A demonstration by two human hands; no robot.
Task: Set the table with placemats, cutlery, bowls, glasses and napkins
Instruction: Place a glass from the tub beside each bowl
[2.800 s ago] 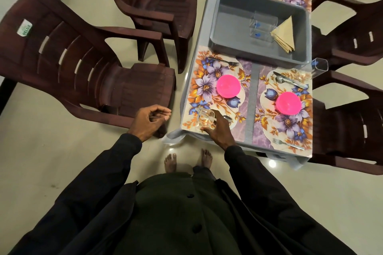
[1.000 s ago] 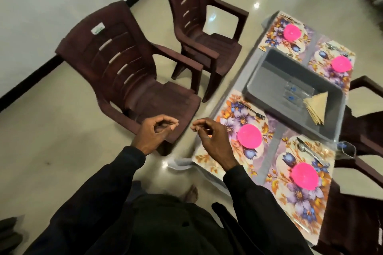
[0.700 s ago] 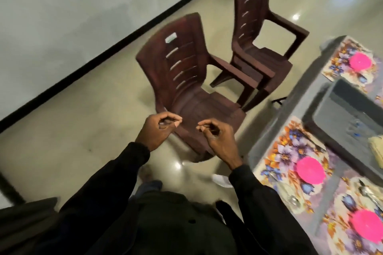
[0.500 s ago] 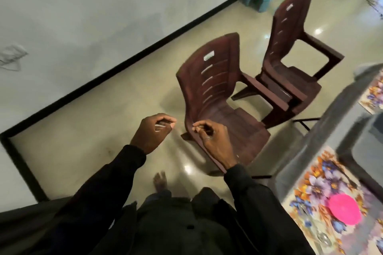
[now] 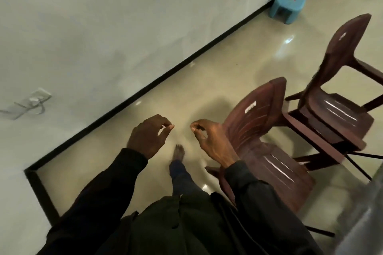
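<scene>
Two hands up at chest height, dead centre! Left hand has its fingers curled in, thumb tip meeting forefinger, nothing visible in the pinch. Right hand mirrors it just beside, curled narrow and holding nothing I can see. Between them, a bare foot on the glossy floor. At three o'clock sits the near brown chair, the second chair at two, and a blue stool by the wall at one. Of the table, just a blurred grey edge at four o'clock.
</scene>
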